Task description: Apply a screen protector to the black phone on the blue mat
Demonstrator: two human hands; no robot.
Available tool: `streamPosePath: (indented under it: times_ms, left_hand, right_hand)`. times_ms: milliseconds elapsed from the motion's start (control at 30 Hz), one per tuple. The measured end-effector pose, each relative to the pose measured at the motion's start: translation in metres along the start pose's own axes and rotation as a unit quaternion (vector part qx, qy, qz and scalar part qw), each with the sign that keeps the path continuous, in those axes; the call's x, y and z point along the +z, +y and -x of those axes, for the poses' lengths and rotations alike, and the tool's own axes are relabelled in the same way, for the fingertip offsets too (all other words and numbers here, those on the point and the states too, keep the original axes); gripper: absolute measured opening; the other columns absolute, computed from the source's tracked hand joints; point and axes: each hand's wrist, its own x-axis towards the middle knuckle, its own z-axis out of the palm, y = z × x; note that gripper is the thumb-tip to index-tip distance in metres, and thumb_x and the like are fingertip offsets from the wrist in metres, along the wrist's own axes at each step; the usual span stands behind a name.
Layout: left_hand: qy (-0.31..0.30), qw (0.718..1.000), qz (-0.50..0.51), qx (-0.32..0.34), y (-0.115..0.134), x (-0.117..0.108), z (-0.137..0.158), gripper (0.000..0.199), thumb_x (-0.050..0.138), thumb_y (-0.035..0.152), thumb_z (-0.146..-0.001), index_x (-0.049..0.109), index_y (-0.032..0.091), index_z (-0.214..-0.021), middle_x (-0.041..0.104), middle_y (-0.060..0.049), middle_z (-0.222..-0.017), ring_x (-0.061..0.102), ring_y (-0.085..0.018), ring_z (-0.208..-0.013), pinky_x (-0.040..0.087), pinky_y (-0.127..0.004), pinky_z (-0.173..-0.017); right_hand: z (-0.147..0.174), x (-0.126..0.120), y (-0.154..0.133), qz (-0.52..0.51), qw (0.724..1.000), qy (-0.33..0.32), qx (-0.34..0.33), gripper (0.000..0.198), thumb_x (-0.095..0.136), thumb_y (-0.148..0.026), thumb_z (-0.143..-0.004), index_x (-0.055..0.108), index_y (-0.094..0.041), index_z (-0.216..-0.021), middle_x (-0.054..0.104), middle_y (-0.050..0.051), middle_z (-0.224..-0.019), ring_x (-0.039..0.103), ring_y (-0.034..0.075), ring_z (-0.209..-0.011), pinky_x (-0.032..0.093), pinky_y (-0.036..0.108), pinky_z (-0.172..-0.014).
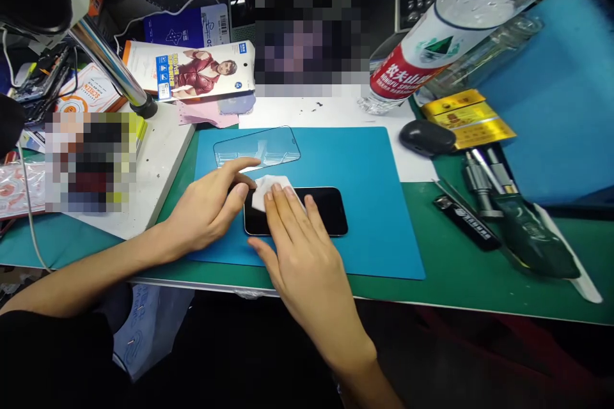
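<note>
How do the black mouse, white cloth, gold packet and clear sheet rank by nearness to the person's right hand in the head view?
1. White cloth: under the right hand.
2. Clear sheet: ahead, leftward.
3. Black mouse: off to the right.
4. Gold packet: right, beyond the mouse.

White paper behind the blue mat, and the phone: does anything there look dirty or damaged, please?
Small dark specks show on the white paper, odd against its paleness; what they are is unclear. The phone, partly under the white wipe and right hand, shows no visible crack.
</note>
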Motion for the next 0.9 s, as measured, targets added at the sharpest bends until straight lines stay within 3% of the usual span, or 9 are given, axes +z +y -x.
streamPosePath:
  times_ms: [167, 300, 467, 667, 900]
  left_hand:
    - [0.038, 0.998, -0.033, 0.048, 0.001, 0.004, 0.006, 0.039, 0.035, 0.037, -0.116, 0.056, 0.019, -0.144, 0.082, -0.005, -0.116, 0.078, -0.017, -0.102, 0.059, -0.031, -0.091]
    - [0.080, 0.996, -0.021, 0.044, -0.001, 0.007, 0.005, 0.038, 0.035, 0.038, -0.117, 0.057, 0.020, -0.142, 0.078, -0.006, -0.120, 0.075, -0.016, -0.102, 0.059, -0.031, -0.088]
    - [0.150, 0.982, -0.013, 0.116, -0.006, 0.007, 0.004, 0.034, 0.041, 0.039, -0.115, 0.062, 0.022, -0.136, 0.069, -0.005, -0.104, 0.065, -0.018, -0.095, 0.055, -0.033, -0.082]
    - [0.147, 0.978, 0.018, 0.146, -0.002, 0.007, 0.007, 0.032, 0.037, 0.037, -0.115, 0.063, 0.022, -0.127, 0.070, -0.003, -0.099, 0.065, -0.017, -0.090, 0.054, -0.033, -0.083]
    - [0.171, 0.973, -0.033, 0.149, -0.001, 0.006, 0.005, 0.022, 0.039, 0.032, -0.112, 0.060, 0.025, -0.112, 0.073, -0.004, -0.099, 0.065, -0.021, -0.092, 0.050, -0.041, -0.087]
  right_hand:
    - [0.033, -0.007, -0.016, -0.014, 1.000, -0.012, -0.018, 0.081, 0.056, -0.046, -0.109, 0.025, -0.003, -0.171, 0.051, 0.021, -0.165, 0.048, 0.033, -0.157, 0.041, 0.055, -0.131]
    - [0.010, 0.001, -0.014, -0.011, 1.000, -0.013, -0.015, 0.077, 0.057, -0.042, -0.109, 0.030, -0.002, -0.169, 0.048, 0.022, -0.167, 0.046, 0.033, -0.158, 0.038, 0.055, -0.134]
    - [-0.012, 0.006, -0.017, -0.015, 1.000, -0.013, -0.004, 0.067, 0.053, -0.041, -0.110, 0.044, 0.001, -0.161, 0.047, 0.022, -0.167, 0.044, 0.033, -0.160, 0.036, 0.053, -0.135]
    - [0.022, -0.007, -0.034, -0.024, 0.999, -0.026, 0.003, 0.063, 0.059, -0.033, -0.108, 0.046, -0.002, -0.161, 0.050, 0.018, -0.166, 0.049, 0.031, -0.157, 0.035, 0.050, -0.136]
    - [-0.019, 0.008, -0.026, -0.023, 1.000, -0.011, -0.017, 0.061, 0.055, -0.038, -0.110, 0.051, 0.002, -0.156, 0.050, 0.022, -0.165, 0.048, 0.034, -0.157, 0.039, 0.052, -0.134]
